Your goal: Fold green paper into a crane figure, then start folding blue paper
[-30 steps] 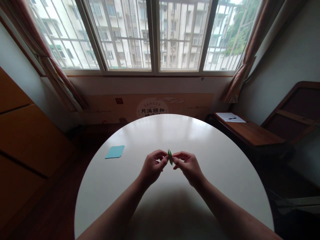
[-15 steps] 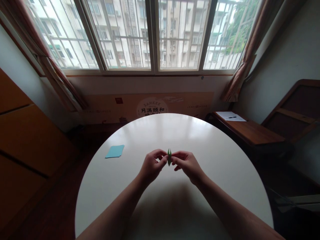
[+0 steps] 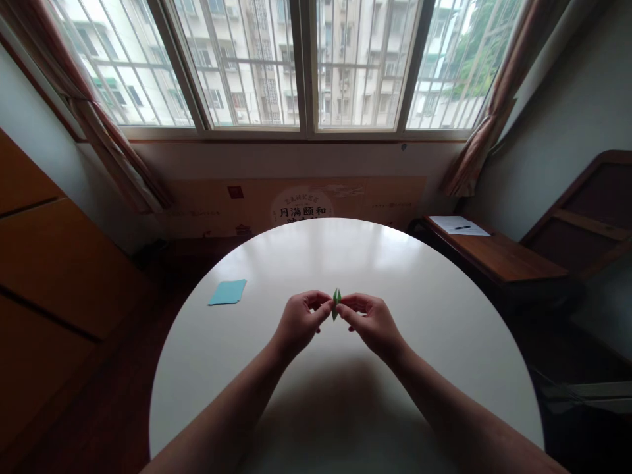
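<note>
Above the middle of the round white table, a small green piece of folded paper is held between both hands. It is narrow and pointed at top and bottom, with its layers slightly parted at the top. My left hand pinches its left side between thumb and fingers. On the opposite side, my right hand grips it the same way, fingers curled. The fingertips hide part of the paper. To the left on the table lies a stack of light blue square paper sheets.
A wooden side table or seat stands beyond the table on the right, with white paper and a dark pen on it. Behind are a barred window and a printed cardboard panel. An orange-brown cabinet stands at left.
The green paper has turned slightly and its upper part looks more open. My right fingers have curled in a little. The whole view has shifted slightly.
</note>
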The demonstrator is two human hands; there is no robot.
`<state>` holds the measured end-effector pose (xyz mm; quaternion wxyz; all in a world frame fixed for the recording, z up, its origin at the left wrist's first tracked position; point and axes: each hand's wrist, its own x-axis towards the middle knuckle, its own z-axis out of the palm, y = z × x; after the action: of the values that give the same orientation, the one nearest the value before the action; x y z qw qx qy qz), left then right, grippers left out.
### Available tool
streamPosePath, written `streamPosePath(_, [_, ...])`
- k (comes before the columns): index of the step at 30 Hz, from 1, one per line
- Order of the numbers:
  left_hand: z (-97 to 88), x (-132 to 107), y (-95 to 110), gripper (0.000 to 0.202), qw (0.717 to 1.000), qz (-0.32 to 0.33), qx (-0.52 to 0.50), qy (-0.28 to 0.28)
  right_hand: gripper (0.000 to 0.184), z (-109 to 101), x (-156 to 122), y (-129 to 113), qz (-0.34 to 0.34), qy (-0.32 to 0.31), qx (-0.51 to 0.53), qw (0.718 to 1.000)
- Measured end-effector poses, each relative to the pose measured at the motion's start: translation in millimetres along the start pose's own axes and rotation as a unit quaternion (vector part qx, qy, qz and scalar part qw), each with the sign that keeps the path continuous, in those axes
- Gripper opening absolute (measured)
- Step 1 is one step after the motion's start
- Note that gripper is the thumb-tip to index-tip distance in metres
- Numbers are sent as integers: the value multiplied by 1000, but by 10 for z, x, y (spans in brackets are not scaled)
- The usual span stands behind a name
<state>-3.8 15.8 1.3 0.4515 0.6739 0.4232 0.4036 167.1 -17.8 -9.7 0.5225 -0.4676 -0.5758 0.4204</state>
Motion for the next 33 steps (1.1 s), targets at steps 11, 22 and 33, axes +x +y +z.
streamPosePath(11, [-10,-23,37,19,998,36,55,15,29,-8,7,20,42,-4,35,998])
streamPosePath(22, [22,-44,53,24,1000,18,5,11,19,7,-17,-37,14,-1,-7,1000])
streamPosePath(33, [29,-18,23,27,999,13,-25,-17,23,-14,-39,-1,-46,-12,-64,997])
